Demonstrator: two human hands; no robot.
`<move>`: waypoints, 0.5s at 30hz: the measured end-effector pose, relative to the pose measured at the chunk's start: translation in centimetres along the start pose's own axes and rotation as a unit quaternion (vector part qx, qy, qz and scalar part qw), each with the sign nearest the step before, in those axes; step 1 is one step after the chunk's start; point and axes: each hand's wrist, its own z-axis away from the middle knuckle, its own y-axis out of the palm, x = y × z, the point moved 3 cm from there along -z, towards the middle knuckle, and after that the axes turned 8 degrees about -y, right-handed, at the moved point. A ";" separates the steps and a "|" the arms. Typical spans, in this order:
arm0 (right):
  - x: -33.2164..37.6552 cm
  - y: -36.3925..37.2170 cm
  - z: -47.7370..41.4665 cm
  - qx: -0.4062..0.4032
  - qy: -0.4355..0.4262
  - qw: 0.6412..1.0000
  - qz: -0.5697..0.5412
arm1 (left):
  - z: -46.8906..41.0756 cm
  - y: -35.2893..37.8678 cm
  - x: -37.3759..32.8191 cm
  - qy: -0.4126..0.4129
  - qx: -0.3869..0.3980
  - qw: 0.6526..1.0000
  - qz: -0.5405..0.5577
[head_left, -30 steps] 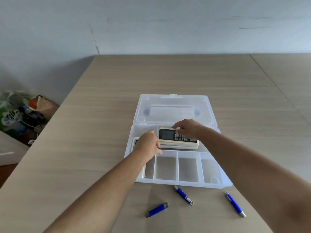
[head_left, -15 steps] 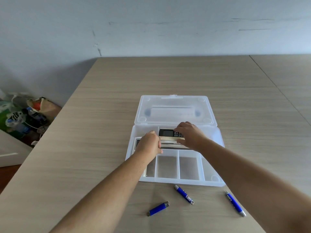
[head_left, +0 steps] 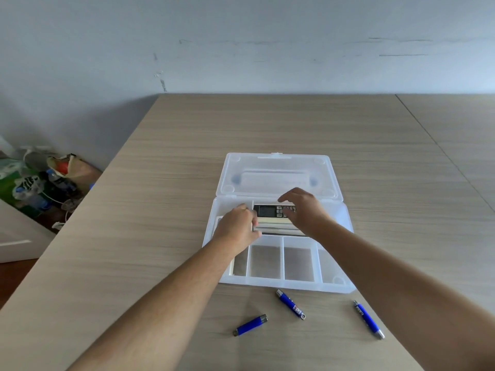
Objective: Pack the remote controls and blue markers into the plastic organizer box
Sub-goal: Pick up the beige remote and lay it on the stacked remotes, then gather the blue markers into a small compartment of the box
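A clear plastic organizer box point(head_left: 334, 286) lies open on the wooden table, its lid point(head_left: 278, 167) folded flat behind it. In the long rear compartment a cream remote control with a dark screen point(head_left: 267, 211) lies on top of another remote point(head_left: 278, 232). My left hand point(head_left: 237, 228) curls around the left end of the lower remote. My right hand point(head_left: 305, 212) arches over the top remote's keypad with fingers spread. Three blue markers lie on the table in front of the box: a short one point(head_left: 250, 325), a middle one point(head_left: 290, 304) and a right one point(head_left: 368, 319).
The box's front row of small compartments point(head_left: 265, 261) holds nothing. Bags and clutter point(head_left: 40, 183) sit on the floor past the table's left edge, beside a white cabinet point(head_left: 16, 236). A seam point(head_left: 442, 145) separates a second table at the right.
My right hand has lowered the dark-screened remote into the rear compartment onto the other remote, and its fingers have loosened. My left hand has stayed at the stack's left end.
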 end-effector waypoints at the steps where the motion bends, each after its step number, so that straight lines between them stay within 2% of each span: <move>1: 0.4 -0.8 0.6 -0.037 0.008 0.999 -0.018 | 0.4 -0.5 -0.3 0.011 -0.012 1.000 0.003; 4: 1.7 -2.7 3.7 -0.121 0.023 0.991 -0.047 | 2.5 -1.4 -1.1 0.040 -0.031 0.999 0.013; 7: 3.6 -2.7 8.5 -0.137 0.024 0.989 -0.056 | 5.7 -1.0 -1.3 0.069 -0.033 0.997 0.003; 11: 5.7 0.5 15.4 -0.037 -0.017 0.998 -0.038 | 10.3 2.4 0.0 0.128 0.005 0.991 -0.040; 15: 4.6 4.7 19.0 0.100 0.058 0.990 0.078 | 13.1 6.4 2.5 0.073 0.074 0.988 -0.115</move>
